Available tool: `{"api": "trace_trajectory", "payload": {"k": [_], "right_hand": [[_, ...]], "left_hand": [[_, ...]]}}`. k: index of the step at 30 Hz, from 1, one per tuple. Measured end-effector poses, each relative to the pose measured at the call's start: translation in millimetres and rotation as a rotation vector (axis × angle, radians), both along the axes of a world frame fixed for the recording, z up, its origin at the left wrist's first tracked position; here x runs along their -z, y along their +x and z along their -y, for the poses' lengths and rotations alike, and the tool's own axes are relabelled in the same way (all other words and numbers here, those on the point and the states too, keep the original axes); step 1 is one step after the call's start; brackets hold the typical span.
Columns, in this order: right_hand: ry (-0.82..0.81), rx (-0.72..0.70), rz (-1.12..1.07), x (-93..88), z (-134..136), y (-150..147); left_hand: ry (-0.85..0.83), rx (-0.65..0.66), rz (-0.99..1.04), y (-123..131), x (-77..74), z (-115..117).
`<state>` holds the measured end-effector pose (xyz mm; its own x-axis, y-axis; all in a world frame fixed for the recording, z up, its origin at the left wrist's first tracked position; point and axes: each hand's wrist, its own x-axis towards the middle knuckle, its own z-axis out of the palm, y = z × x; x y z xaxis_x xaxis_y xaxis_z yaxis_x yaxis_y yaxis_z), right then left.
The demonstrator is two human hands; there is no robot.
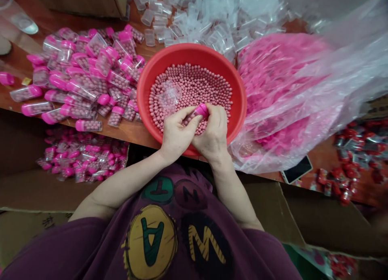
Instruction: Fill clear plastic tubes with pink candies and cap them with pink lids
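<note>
Over the front of a red bowl (242,102), my two hands meet on one small clear bottle (188,119) filled with pink beads. My left hand (177,130) wraps round the bottle's body. My right hand (214,130) has its fingers on the bright pink cap (201,110), which sits on the bottle's end. Beneath them lie many round pink beads (200,81) in the bowl. Empty clear containers (169,96) rest on the beads at the bowl's left side.
Filled pink-capped bottles (87,69) are heaped left of the bowl, with more in a cardboard box (18,183) below. Behind are loose clear containers (163,25). A plastic bag (339,85) of pink caps (275,65) lies right, near a phone (297,169) and red-topped items (348,175).
</note>
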<state>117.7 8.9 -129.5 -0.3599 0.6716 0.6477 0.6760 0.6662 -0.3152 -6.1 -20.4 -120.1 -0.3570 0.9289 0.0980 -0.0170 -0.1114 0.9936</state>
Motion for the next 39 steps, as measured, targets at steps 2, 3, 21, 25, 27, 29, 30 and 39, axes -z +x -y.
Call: {"api": "trace_trajectory", "payload": {"k": [2,3,21,25,27,29,30,39], "right_hand": [[0.014,-0.003,0.023,2.3,-0.6,0.5],[0.015,0.001,0.032,3.6,-0.9,0.8],[-0.243,-0.032,0.043,9.0,-8.9,8.3],[-0.207,-0.075,0.082,14.0,-8.9,10.9],[-0.192,-0.085,0.094,14.7,-8.7,12.8],[-0.172,-0.083,0.108,14.9,-8.3,13.9],[-0.166,-0.076,0.118,14.9,-8.2,14.0],[-0.249,0.008,0.174,8.8,-11.1,4.5]], "left_hand": [[-0.020,0.007,0.035,0.4,1.7,-1.2],[-0.029,0.010,0.058,0.7,2.9,-1.9],[-0.108,0.082,0.188,2.5,7.8,-10.2],[-0.139,0.066,0.197,3.0,7.5,-8.6],[-0.138,0.064,0.196,2.9,5.8,-7.3],[-0.141,0.069,0.218,2.6,4.2,-6.8],[-0.149,0.076,0.240,2.3,3.6,-7.1],[-0.243,0.210,0.495,-5.0,4.0,-23.1]]}}
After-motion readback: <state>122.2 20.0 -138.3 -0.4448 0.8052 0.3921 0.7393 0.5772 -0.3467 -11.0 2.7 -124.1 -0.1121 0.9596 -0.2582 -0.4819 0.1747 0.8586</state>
